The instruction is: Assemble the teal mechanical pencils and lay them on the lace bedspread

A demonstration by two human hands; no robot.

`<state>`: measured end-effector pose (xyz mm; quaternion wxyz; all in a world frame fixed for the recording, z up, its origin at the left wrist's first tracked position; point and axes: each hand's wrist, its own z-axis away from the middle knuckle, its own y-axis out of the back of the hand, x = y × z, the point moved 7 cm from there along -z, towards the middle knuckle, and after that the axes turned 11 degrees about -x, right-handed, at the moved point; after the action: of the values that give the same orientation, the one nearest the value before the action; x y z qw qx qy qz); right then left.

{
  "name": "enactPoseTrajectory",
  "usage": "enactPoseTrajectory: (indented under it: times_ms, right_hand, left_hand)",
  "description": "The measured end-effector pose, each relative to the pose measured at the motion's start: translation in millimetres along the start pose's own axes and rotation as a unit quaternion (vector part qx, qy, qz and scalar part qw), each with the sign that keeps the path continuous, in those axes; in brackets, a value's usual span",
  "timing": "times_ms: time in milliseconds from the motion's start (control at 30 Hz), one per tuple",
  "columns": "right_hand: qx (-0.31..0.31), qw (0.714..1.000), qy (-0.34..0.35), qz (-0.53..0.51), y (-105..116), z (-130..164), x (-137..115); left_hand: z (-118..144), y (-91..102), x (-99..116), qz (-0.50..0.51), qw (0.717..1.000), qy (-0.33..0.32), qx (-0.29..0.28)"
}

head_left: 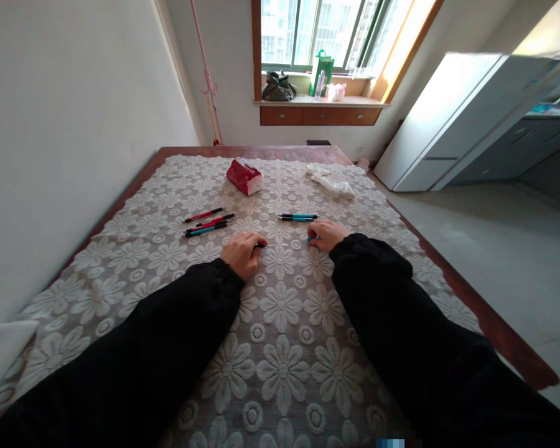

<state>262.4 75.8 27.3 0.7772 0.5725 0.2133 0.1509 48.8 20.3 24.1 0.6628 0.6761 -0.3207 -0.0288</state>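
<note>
Both hands, left point(242, 251) and right point(325, 234), pinch a thin pen piece point(280, 244); red-and-teal pens point(209, 223) at ten o'clock, red tissue pack point(245, 177) at twelve.

both hands point(243, 252) point(325, 234) on a lace tablecloth point(280, 348), fingers around a thin pen part point(280, 244), pens point(209, 223) nearby

**A pen held apart in two pieces**

A dark pen tip point(260, 245) is pinched at the fingers of the left hand point(242, 252), and a thin pale refill is seen running from it across the lace cloth toward the right hand point(325, 234). A teal barrel point(312, 238) is gripped in the right hand, mostly hidden by the fingers. Both pieces are held low, just above or on the cloth; which cannot be told. They lie roughly in one line, left to right.
</note>
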Motion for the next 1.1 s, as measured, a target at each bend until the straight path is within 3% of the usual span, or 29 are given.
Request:
enactPoseTrajectory:
  times_ms: [133,267,900,1100]
  right_hand:
    - [0.006,0.997,0.064,-0.034,-1.2,-1.0,-22.3]
    - [0.017,0.996,0.077,-0.041,-1.8,0.8,-36.5]
    - [0.055,0.99,0.103,-0.075,-3.3,3.0,-54.0]
    - [0.065,0.992,0.096,-0.042,-2.9,5.2,-61.1]
  left_hand:
    - [0.3,0.5,0.7,0.002,1.0,0.002,0.001]
    - [0.5,1.5,1.9,0.005,1.0,0.0,0.0]
    - [0.5,-0.6,1.5,0.006,1.0,-0.006,0.005]
    - [0.4,0.2,4.7,0.018,0.999,-0.039,0.012]
